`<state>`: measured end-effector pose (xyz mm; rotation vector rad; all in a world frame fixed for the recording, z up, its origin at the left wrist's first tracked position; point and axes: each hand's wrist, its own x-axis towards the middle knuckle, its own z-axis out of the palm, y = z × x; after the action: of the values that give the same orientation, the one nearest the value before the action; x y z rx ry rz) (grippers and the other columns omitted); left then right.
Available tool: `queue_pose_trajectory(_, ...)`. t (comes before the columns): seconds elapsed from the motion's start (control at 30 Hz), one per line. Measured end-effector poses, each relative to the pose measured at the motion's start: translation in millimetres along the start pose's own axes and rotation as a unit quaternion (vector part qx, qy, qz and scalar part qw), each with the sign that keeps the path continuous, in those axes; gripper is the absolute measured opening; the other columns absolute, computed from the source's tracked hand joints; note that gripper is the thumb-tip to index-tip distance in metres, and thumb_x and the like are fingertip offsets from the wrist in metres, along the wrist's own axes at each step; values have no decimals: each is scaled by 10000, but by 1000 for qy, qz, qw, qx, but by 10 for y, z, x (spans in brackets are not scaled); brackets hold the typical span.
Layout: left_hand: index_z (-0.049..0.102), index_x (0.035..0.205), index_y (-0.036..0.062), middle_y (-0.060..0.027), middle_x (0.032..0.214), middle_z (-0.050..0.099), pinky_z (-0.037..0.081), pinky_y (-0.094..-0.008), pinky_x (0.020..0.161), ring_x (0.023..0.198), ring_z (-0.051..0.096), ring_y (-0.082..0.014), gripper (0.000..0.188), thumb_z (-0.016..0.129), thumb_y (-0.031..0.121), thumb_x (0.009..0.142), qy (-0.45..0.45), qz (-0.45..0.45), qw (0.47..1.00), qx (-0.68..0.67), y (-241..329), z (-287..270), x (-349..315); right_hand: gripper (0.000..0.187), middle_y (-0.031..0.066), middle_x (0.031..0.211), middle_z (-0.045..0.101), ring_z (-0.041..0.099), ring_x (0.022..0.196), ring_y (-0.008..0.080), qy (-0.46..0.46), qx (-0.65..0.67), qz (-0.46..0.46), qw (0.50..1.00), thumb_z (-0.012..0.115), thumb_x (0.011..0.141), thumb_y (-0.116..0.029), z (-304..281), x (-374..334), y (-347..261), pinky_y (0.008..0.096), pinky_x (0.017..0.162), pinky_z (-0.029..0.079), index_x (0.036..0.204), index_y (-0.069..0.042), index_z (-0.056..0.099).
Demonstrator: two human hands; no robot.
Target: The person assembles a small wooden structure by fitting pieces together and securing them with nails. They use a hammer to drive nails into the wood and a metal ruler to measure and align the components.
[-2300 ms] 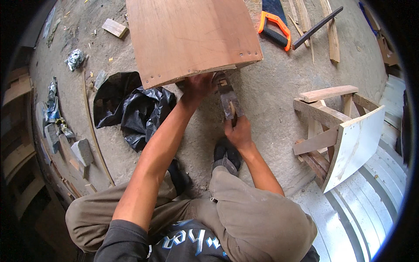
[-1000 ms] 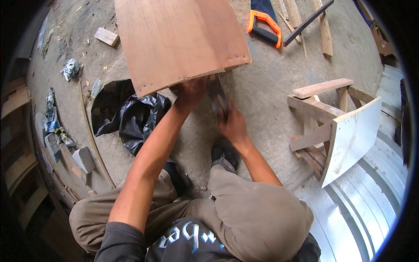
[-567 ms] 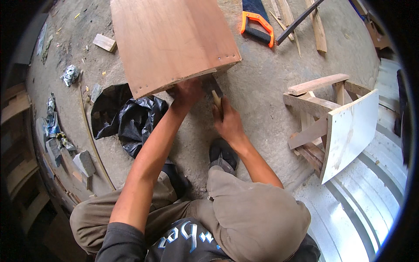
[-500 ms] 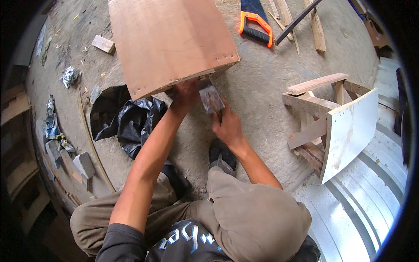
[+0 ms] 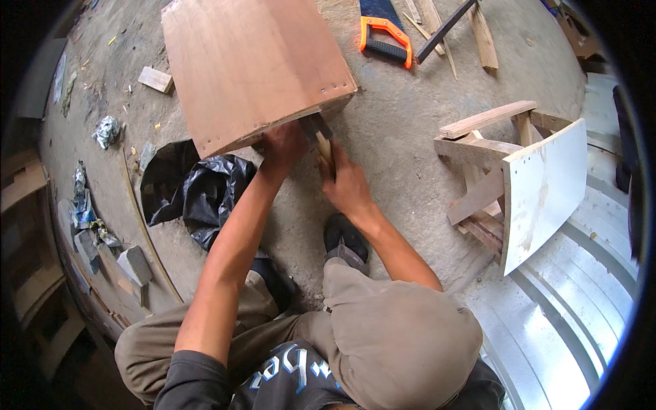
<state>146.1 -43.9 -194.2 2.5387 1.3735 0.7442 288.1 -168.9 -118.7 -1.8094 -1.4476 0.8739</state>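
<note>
A brown plywood box [image 5: 253,68] with a row of nail heads along its near edge stands on the floor in front of me. My left hand [image 5: 283,145] reaches in at the near edge of this box, and its fingers are hidden under the panel. My right hand [image 5: 347,184] is closed around a flat-bladed tool with a wooden handle [image 5: 324,145]. The grey blade of that tool is up against the near side of the box, just right of my left hand.
Left of my arm lies a black plastic bag [image 5: 215,191]. A handsaw with an orange and black handle [image 5: 386,44] lies beyond the box, near a dark metal bar [image 5: 445,33] and wood strips. A wooden stool with a white top [image 5: 543,191] lies tipped at right, beside metal sheeting [image 5: 547,335].
The right hand has turned the tool, so its blade shows more edge-on and sits closer against the box. My view has shifted slightly. The left hand remains at the box's near edge.
</note>
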Motion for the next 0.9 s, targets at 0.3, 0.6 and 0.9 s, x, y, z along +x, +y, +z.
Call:
queue_pose_trajectory(0.3, 685, 969, 112, -106, 890, 694, 519, -470, 771, 854, 676, -343, 283, 781, 248, 740, -7, 56, 997, -59, 93, -148, 38, 501, 337, 908, 650, 641, 814, 512, -10, -12, 17, 1000, 609, 943, -217, -45, -21, 27, 565, 687, 499, 1346, 17, 423)
queue_pose_trajectory(0.6, 545, 1211, -10, -227, 1142, 624, 458, -477, 937, 1106, 588, -399, 531, 707, 315, 823, -110, 24, 993, 39, 130, -254, 61, 465, 328, 1054, 652, 640, 964, 498, -29, 36, 78, 996, 606, 932, -248, -284, -431, 89, 519, 806, 532, 1299, 25, 519)
queue_pose_trajectory(0.9, 498, 1348, 10, -209, 1285, 565, 428, -500, 1004, 1210, 537, -391, 615, 699, 280, 833, -50, 83, 995, 26, 134, -298, 35, 452, 254, 1123, 652, 649, 989, 452, 57, -125, 46, 989, 702, 859, -136, -446, -912, 695, 477, 829, 530, 1264, 8, 563)
